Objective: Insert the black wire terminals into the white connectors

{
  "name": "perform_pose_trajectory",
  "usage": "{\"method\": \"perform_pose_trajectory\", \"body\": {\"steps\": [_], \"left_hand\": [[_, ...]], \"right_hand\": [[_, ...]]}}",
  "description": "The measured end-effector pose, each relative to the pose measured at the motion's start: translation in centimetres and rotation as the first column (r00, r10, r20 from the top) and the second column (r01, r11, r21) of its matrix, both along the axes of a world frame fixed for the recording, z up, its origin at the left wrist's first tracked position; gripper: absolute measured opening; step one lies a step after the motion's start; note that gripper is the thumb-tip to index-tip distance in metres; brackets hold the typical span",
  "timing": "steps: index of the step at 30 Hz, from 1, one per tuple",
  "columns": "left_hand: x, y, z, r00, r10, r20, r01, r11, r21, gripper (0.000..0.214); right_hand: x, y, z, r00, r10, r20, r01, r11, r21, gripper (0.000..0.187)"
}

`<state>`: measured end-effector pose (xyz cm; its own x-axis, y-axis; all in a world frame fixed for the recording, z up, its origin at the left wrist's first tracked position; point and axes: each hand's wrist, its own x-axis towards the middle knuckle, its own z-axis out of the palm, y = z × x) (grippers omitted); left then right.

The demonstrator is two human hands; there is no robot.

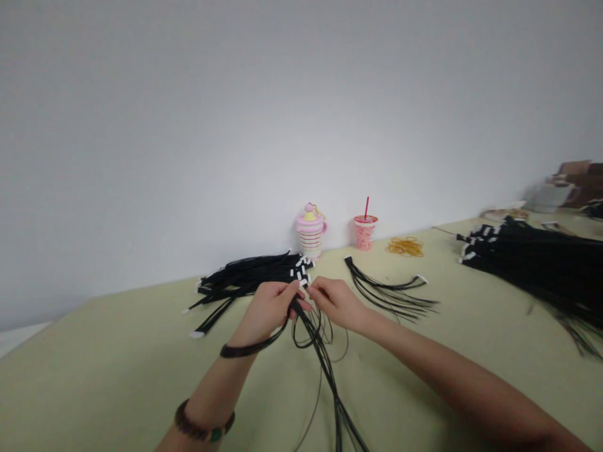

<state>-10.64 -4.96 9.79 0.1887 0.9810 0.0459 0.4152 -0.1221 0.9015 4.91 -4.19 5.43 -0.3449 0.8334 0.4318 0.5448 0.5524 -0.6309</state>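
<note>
My left hand [273, 309] is closed around a black wire harness [325, 358] close to its white connector, over the middle of the table. The harness's loose wires hang down toward the front edge of the view, and one branch bends back over my left forearm. Beside it my right hand [335, 302] pinches at the same connector end, thumb and forefinger together; thin wires loop beneath it. Exactly what lies between those fingertips is hidden. Just behind my hands is a pile of black harnesses [249, 274] with white connectors.
A single harness [377, 292] lies fanned out to the right. Behind it are yellow rubber bands [405, 246], a pink cup with a straw [364, 233] and a striped lidded cup [310, 237] by the wall. A large harness stack [532, 263] covers the right side.
</note>
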Motion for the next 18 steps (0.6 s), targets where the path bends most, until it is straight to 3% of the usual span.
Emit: {"method": "perform_pose_trajectory", "body": {"steps": [3, 6, 12, 18], "left_hand": [[-1.2, 1.3, -0.4, 0.985, 0.070, 0.157, -0.062, 0.997, -0.054, 0.034], [-2.4, 2.7, -1.4, 0.915, 0.213, 0.343, -0.155, 0.970, -0.189, 0.027], [-3.7, 4.7, -4.5, 0.851, 0.279, 0.445, -0.117, 0.927, -0.357, 0.019], [-4.6, 5.5, -7.1, 0.827, 0.294, 0.479, -0.047, 0.886, -0.462, 0.015]], "right_hand": [[0.8, 1.4, -0.6, 0.979, 0.112, -0.168, -0.143, 0.972, -0.188, 0.017], [1.5, 2.8, -1.6, 0.939, 0.125, -0.319, -0.223, 0.930, -0.293, 0.022], [1.3, 6.1, -4.7, 0.893, 0.075, -0.444, -0.259, 0.892, -0.371, 0.028], [1.9, 7.7, -7.0, 0.877, 0.033, -0.479, -0.243, 0.891, -0.383, 0.026]]}}
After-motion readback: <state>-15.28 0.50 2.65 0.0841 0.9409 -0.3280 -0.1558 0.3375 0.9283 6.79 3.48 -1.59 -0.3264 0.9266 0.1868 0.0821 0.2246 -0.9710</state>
